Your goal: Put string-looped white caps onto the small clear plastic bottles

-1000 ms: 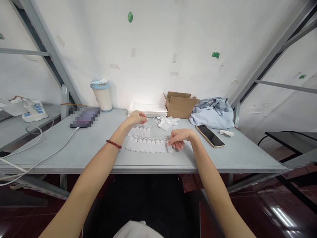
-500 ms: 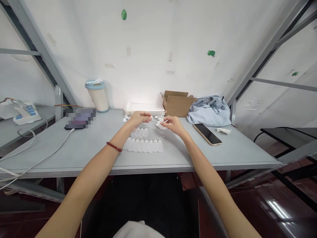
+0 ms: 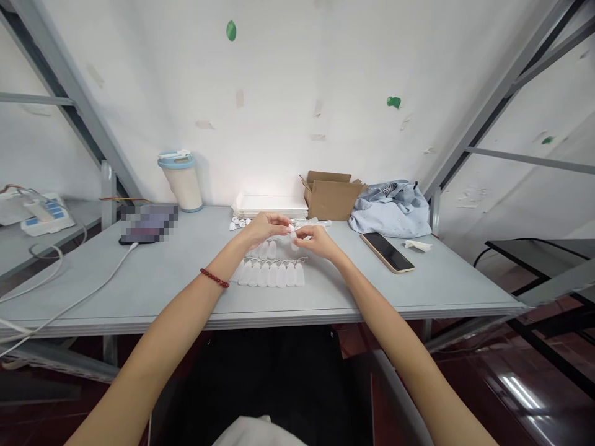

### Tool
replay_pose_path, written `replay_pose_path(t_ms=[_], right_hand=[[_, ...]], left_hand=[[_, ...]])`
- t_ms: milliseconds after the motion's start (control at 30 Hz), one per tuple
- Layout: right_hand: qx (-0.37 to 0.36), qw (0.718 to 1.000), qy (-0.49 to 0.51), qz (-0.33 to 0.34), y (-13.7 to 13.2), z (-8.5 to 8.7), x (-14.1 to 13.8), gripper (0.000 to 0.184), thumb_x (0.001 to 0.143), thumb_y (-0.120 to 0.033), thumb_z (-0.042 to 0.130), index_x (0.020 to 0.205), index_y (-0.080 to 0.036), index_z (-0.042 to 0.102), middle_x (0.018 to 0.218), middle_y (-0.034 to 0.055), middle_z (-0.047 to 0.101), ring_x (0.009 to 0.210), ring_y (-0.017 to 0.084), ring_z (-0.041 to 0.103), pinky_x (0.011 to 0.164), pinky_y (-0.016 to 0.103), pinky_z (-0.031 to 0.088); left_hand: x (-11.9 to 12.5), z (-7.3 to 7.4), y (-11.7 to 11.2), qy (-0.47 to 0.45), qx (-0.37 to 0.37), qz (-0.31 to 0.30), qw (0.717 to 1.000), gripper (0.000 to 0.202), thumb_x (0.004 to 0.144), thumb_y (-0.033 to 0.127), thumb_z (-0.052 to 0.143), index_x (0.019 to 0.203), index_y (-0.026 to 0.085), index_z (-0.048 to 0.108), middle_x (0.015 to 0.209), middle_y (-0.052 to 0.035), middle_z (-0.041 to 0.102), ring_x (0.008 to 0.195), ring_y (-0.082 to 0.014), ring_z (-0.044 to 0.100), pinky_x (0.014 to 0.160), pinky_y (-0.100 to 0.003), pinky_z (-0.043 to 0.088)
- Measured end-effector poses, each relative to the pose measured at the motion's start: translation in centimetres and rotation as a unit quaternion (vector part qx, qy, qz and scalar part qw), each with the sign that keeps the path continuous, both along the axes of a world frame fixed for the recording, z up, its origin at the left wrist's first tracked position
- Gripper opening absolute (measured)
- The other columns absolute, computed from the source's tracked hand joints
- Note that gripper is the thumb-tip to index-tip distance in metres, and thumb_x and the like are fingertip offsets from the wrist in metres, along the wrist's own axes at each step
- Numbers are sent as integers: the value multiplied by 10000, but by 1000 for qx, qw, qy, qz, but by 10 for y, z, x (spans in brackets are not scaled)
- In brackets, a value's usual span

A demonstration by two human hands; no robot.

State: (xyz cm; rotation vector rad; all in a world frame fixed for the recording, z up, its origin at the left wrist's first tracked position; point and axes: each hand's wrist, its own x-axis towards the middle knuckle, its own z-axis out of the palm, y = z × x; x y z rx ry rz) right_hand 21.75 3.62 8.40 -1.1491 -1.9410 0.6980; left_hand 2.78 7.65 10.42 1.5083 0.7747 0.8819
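Over the middle of the table my left hand [image 3: 268, 228] pinches a small white cap [image 3: 290, 228] between its fingertips. Close beside it, my right hand [image 3: 318, 240] grips a small translucent white piece [image 3: 294, 244], its upper end up against the cap; whether they are joined is too small to tell. Nearer me lies a row of translucent white pieces with thin cords [image 3: 272, 275]. Behind it is a shorter row of similar pieces [image 3: 267, 250], partly covered by my left hand. Several loose white caps [image 3: 238, 223] sit behind my left hand, and more clear pieces [image 3: 321, 223] lie behind my right.
A stack of white trays [image 3: 274, 205] stands at the wall beside an open cardboard box [image 3: 329, 198] and a bundled blue cloth [image 3: 393, 210]. To the right are a phone [image 3: 387, 253] and a crumpled tissue [image 3: 418, 246]. A cup [image 3: 183, 186] and a charging device [image 3: 149, 224] occupy the left.
My two hands have come together. The right hand has moved left and slightly down from the loose clear pieces with one in its fingers, meeting the cap in my left hand.
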Motion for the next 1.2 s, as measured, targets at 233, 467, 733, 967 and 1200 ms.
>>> replay_pose_path(t_ms=[233, 467, 733, 967, 1200], right_hand=[[-27, 999, -37, 15, 2, -3, -1, 194, 704, -334, 564, 648, -153, 604, 662, 7, 581, 694, 142, 508, 674, 251, 395], [-29, 998, -54, 31, 2, -3, -1, 198, 726, -340, 531, 641, -164, 564, 651, -7, 550, 661, 130, 476, 652, 246, 371], [-11, 997, -70, 40, 5, -9, -2, 161, 705, -291, 524, 604, -169, 504, 621, -23, 475, 648, 120, 430, 642, 244, 333], [13, 998, -62, 21, 5, -9, -3, 122, 723, -238, 501, 647, -163, 559, 650, -16, 493, 679, 127, 438, 627, 231, 332], [-2, 1000, -12, 11, 3, -4, 0, 300, 804, -328, 536, 1021, -171, 673, 969, 39, 681, 833, 172, 560, 671, 246, 403]], left_hand=[[1, -3, 1, 65, 42, -15, 997, 244, 533, 244, 810, 747, 176, 715, 814, -40, 700, 846, -197, 630, 889, -391, 457], [-3, -4, 3, 85, 51, -12, 995, 223, 553, 257, 790, 741, 178, 699, 815, -38, 693, 839, -199, 623, 845, -367, 459], [-7, -5, 6, 118, 63, -17, 991, 233, 603, 270, 762, 810, 185, 696, 843, -27, 677, 823, -175, 609, 782, -320, 451], [-7, -5, 7, 116, 51, 6, 992, 267, 593, 300, 781, 823, 180, 720, 806, -30, 678, 777, -177, 613, 765, -331, 467], [-7, -2, 6, 65, 4, 12, 998, 307, 565, 292, 816, 824, 152, 728, 802, -50, 701, 770, -175, 642, 881, -392, 484]])
